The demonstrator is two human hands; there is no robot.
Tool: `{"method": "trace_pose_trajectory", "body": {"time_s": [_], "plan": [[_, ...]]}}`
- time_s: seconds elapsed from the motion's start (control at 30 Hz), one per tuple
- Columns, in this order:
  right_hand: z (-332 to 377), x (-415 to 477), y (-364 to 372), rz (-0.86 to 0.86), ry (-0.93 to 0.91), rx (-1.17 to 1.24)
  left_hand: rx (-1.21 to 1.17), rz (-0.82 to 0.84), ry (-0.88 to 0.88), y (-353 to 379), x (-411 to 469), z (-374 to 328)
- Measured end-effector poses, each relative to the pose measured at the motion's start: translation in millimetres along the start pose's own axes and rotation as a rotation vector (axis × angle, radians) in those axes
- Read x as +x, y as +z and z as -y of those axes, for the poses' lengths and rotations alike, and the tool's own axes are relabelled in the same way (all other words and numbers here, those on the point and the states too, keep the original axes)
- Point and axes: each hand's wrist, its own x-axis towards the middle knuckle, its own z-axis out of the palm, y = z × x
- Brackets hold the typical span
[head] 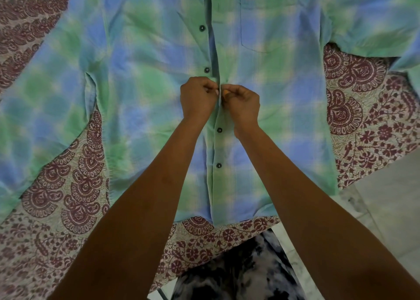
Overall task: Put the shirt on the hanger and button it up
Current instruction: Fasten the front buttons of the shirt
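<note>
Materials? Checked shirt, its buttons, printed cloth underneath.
The shirt looks like thin woven cotton, matte: soft wrinkles, fine crinkled texture. Its buttons are dark with a slight sheen, probably plastic. The printed cloth looks like a matte woven textile with a maroon paisley print, possibly cotton.

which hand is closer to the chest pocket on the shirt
Right. The right hand pinches the shirt on the same side of the button line as the chest pocket, below it in view. The left hand pinches it across that line, farther off.
</note>
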Motion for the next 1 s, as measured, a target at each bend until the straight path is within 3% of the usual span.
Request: {"method": "trace_pose_trajectory", "body": {"time_s": [0.3,0.5,0.77,1.0], "plan": [[2.1,4.0,-7.6,0.069,0.113,0.053,-0.188,0.09,-0.152,2.5,-0.6,9.1],[-2.1,4.9,-6.6,0.036,-0.132,-0.324,-0.277,0.109,-0.294,3.8,-8.5,6.1],[-14.8,0.5,-6.1,0.047,-0.298,-0.335,-0.422,0.218,-0.321,1.3,2.0,9.2],[-19.4,1.9,-6.6,0.04,-0.306,-0.325,-0.515,0.218,-0.373,9.3,5.1,14.0]]}}
